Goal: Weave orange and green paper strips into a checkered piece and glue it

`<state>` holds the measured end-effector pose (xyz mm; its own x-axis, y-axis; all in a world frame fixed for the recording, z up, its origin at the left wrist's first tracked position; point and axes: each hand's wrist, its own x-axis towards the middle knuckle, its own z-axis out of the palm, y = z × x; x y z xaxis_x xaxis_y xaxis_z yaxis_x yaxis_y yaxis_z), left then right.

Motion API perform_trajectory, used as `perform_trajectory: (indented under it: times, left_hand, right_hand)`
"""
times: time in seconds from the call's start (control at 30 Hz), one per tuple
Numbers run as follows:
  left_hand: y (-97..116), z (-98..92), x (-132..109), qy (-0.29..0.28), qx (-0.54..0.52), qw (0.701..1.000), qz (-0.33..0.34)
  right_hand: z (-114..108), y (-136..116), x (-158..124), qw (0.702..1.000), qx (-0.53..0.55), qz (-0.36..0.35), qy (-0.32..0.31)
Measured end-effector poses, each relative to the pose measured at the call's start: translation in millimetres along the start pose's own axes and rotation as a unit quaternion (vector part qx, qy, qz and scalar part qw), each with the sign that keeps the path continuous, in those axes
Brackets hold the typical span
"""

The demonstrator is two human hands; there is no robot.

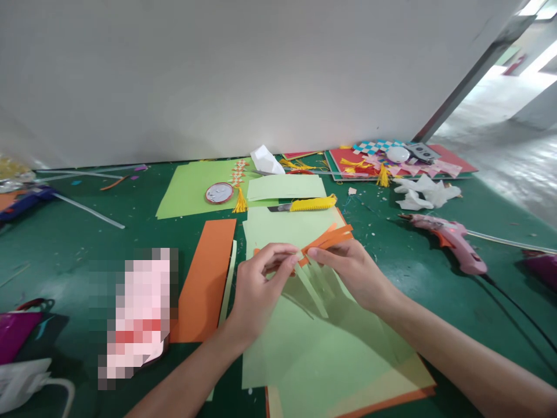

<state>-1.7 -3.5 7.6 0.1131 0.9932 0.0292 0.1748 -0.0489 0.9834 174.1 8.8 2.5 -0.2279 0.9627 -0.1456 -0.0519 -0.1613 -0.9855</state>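
Note:
Both hands meet above a stack of light green paper sheets (296,348). My left hand (263,278) is closed, its thumb and fingertips pinching the woven part of some paper strips. Orange paper strips (335,235) stick out to the upper right, under the thumb of my closed right hand (348,267). Light green paper strips (313,290) hang down from between the hands. The fingers partly hide where the strips cross. Just beyond the hands, a yellow utility knife (311,204) lies on the paper with its blade out.
A pink glue gun (452,238) with a cord lies at right. Orange card (209,278) and a blurred pink object (139,313) are at left. Behind are a round badge (219,193) with a yellow tassel (240,200), crumpled tissue (426,191) and a wall (217,75).

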Motion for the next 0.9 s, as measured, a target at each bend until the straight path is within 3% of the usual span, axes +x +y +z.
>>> perform_trajectory:
  times: [0.3, 0.57, 0.9]
  left_hand:
    - [1.0, -1.2, -2.3, 0.002, -0.002, 1.000, 0.021]
    - [2.0, -1.7, -3.2, -0.071, -0.029, 0.996, 0.037]
    - [-1.4, -0.6, 0.5, -0.014, 0.002, 1.000, 0.004]
  right_hand:
    - [-2.6, 2.8, 1.5, 0.999, 0.019, 0.016, 0.031]
    - [-6.4, -6.8, 5.5, 0.995, 0.065, 0.067, 0.046]
    - [-4.5, -0.7, 0.8, 0.998, -0.038, 0.026, 0.040]
